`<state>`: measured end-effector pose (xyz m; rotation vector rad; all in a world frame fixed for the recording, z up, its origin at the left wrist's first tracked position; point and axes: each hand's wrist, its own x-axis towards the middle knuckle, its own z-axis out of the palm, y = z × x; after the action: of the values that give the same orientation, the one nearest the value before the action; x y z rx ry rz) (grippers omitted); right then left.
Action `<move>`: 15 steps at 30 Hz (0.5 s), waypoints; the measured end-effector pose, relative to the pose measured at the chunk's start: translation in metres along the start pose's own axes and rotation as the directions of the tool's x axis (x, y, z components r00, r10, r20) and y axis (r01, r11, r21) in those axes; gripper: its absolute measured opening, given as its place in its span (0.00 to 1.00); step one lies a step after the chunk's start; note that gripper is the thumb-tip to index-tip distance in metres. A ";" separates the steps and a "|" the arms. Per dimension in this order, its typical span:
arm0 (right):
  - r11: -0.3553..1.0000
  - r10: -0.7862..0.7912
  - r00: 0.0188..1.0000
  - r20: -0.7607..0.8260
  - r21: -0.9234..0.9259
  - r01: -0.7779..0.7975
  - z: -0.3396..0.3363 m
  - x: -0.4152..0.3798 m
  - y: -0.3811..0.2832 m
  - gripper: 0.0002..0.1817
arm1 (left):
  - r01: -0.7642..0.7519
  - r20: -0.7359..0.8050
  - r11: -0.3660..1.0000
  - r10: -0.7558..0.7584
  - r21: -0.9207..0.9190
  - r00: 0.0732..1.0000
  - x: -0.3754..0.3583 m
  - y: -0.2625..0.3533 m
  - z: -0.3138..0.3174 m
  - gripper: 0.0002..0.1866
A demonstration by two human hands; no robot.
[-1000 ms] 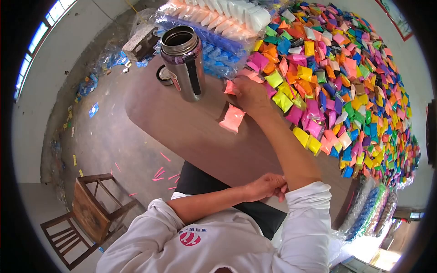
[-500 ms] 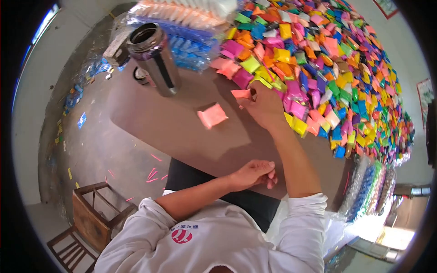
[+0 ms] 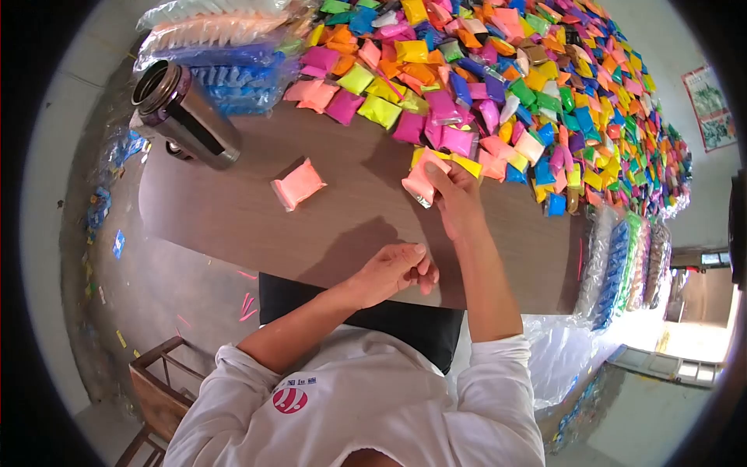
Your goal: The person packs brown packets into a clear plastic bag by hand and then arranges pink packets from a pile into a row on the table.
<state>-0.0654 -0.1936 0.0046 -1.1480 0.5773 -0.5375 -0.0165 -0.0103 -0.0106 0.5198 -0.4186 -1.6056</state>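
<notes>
A pale pink packet (image 3: 420, 185) is held in the fingers of the right hand (image 3: 454, 194), lifted slightly off the brown worktop (image 3: 342, 226) at the near edge of the heap of coloured packets (image 3: 529, 86). A second ago that hand was reaching further up the heap, near the steel flask (image 3: 187, 117); since then the hand has been drawn back toward the body with one packet pinched between thumb and fingertips. From this it is judged that a packet has been picked out of the heap and brought into working range.

The left hand (image 3: 393, 271) rests at the near edge of the worktop, fingers loosely curled and narrow; nothing is seen held in it. It has been raised from the lap onto the worktop and now lies closer to the right hand.

A second pink packet (image 3: 298, 184) lies alone on the bare worktop, well apart from both hands, between the flask and the held packet. Its place on the worktop appears unchanged.

Clear bags of blue packets (image 3: 226, 74) lie behind the flask. A wooden chair (image 3: 159, 389) stands on the floor at lower left.
</notes>
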 end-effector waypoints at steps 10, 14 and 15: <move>0.840 0.287 0.936 0.203 -0.523 -0.144 0.058 -0.007 -0.015 0.20 | -0.032 0.070 0.999 0.032 0.004 0.997 0.003 -0.007 -0.005 0.22; 0.640 0.336 0.921 0.195 -0.765 -0.071 0.089 0.002 -0.017 0.24 | -0.037 0.082 0.998 0.042 -0.055 0.996 0.001 -0.007 -0.006 0.21; 0.585 0.346 0.918 0.193 -0.809 -0.050 0.093 0.005 -0.017 0.25 | -0.044 0.089 0.995 0.051 -0.087 0.995 0.001 -0.007 -0.007 0.21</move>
<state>-0.0008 -0.1391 0.0479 -1.9552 0.6570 0.1835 -0.0188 -0.0102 -0.0203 0.3707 -0.4262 -1.5978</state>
